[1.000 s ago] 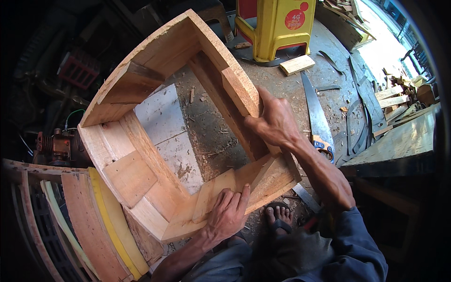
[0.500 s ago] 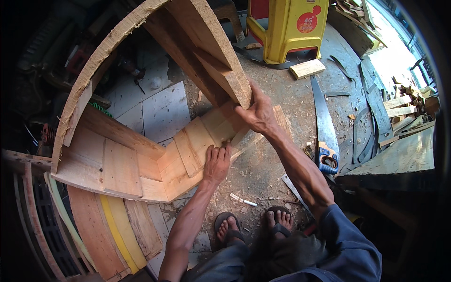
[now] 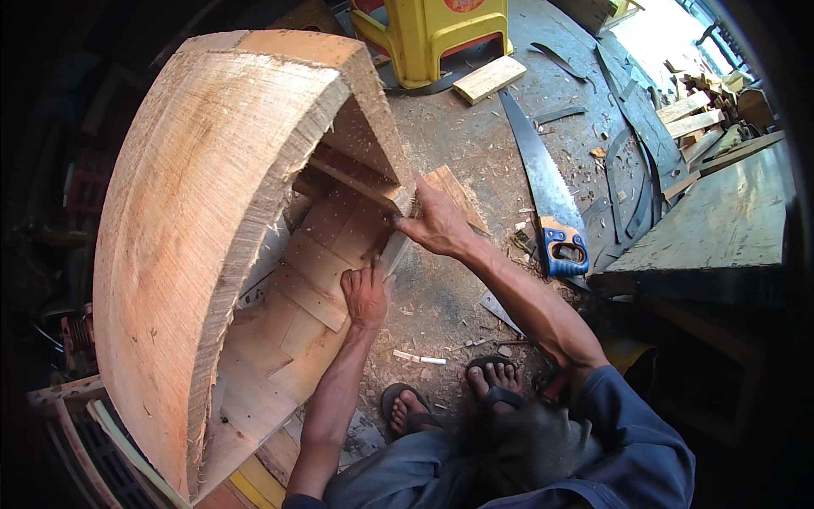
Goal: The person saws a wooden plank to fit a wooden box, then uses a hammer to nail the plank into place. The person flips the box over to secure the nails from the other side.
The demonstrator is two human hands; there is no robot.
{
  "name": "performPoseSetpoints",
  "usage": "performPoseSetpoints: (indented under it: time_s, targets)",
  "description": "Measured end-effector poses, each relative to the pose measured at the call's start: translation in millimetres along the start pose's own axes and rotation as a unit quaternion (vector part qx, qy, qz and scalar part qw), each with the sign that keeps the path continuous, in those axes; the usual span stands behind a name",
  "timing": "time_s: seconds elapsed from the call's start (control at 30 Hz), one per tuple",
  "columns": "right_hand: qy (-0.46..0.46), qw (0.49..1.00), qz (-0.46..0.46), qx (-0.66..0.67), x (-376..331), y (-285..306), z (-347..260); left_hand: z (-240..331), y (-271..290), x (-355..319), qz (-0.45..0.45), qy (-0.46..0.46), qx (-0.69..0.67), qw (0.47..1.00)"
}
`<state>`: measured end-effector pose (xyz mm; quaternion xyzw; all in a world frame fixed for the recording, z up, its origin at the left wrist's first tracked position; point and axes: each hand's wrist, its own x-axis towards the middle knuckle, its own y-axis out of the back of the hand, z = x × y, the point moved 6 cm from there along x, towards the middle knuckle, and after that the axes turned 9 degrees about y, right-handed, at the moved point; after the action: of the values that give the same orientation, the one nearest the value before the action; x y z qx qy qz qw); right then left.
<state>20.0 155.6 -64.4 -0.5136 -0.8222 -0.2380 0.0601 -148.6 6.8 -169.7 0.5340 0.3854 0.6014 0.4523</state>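
curved wood frame (image 3: 220,237) stands tilted on edge on floor, your front-left. left hand (image 3: 366,295) flat, open on inner boards; right hand (image 3: 437,225) clamps top corner. looks heavy, stiff, splintery: hold at braces, not rough edges. saw (image 3: 543,191) right.

- A long steel handsaw with a blue and orange handle (image 3: 549,204) lies on the dusty concrete floor (image 3: 475,144).
- A yellow plastic stool (image 3: 437,34) stands at the top of the view.
- A short pale wooden offcut block (image 3: 489,79) lies just beside the stool.
- A grey weathered wooden bench (image 3: 721,229) sits on the right.
- Thin curved metal strips (image 3: 627,127) lie near the saw.
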Motion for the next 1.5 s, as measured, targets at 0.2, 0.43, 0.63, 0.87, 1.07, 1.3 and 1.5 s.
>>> performPoseSetpoints:
  time_s: [0.2,0.43,0.63,0.87,1.07,1.3,1.5]
  targets:
    - [0.006,0.999,0.003,-0.045,-42.7,50.6,-36.5,3.6,-6.3,3.4,-0.010,0.096,-0.043,0.994]
    - [-0.264,0.960,-0.038,-0.086,-277.7,68.1,-36.4,6.2,-6.2,2.5,0.012,0.102,-0.045,0.994]
    - [-0.398,0.898,-0.044,-0.180,-388.7,79.6,-61.0,9.6,-6.8,6.3,0.011,0.096,-0.021,0.995]
    - [-0.434,0.742,0.264,-0.437,-410.8,233.0,-109.2,6.6,-2.9,5.4,-0.029,0.108,-0.001,0.994]
    - [-0.562,0.650,0.021,-0.511,-503.2,255.4,-61.7,17.5,4.5,2.7,-0.027,0.160,-0.058,0.985]
    - [-0.530,0.663,0.069,-0.525,-491.4,251.4,-39.9,8.4,31.6,-33.9,-0.025,0.175,-0.191,0.965]
    - [-0.509,0.656,0.022,-0.557,-500.4,257.5,-30.1,6.4,36.5,-58.0,-0.063,0.261,-0.251,0.930]
